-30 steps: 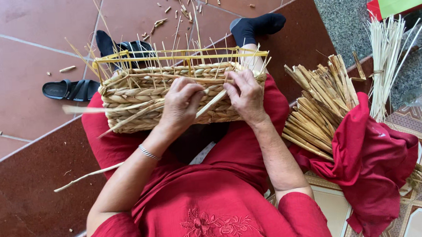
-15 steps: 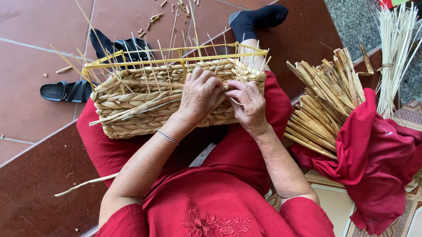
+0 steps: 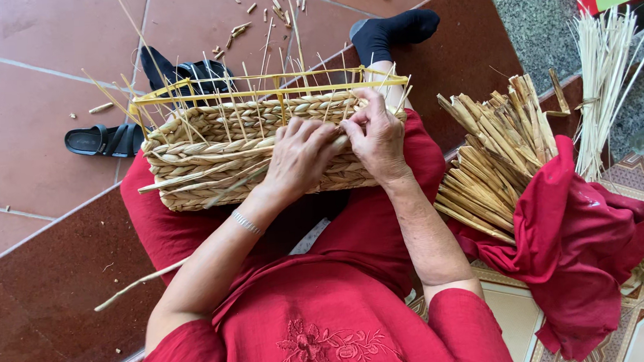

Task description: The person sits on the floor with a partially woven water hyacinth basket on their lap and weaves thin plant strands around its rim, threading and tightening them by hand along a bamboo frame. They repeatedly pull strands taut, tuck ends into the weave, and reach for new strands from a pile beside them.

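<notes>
A half-woven straw basket (image 3: 212, 153) on a yellow wire frame (image 3: 260, 86) rests on my lap, with thin upright stalks sticking out of its top. My left hand (image 3: 299, 157) presses against the woven side near the right end, fingers curled on a flat straw strand (image 3: 192, 181). My right hand (image 3: 378, 135) sits just beside it, pinching the same strand at the basket's right corner. Both hands touch each other over the weave.
A bundle of dry straw strips (image 3: 495, 159) lies wrapped in a red cloth (image 3: 585, 249) at my right. Pale thin stalks (image 3: 606, 67) stand further right. A black sandal (image 3: 103, 140) lies on the tiled floor at left. Straw scraps (image 3: 257, 10) litter the floor.
My left hand slid right along the basket side to meet my right hand. The loose strand was drawn in tighter against the weave.
</notes>
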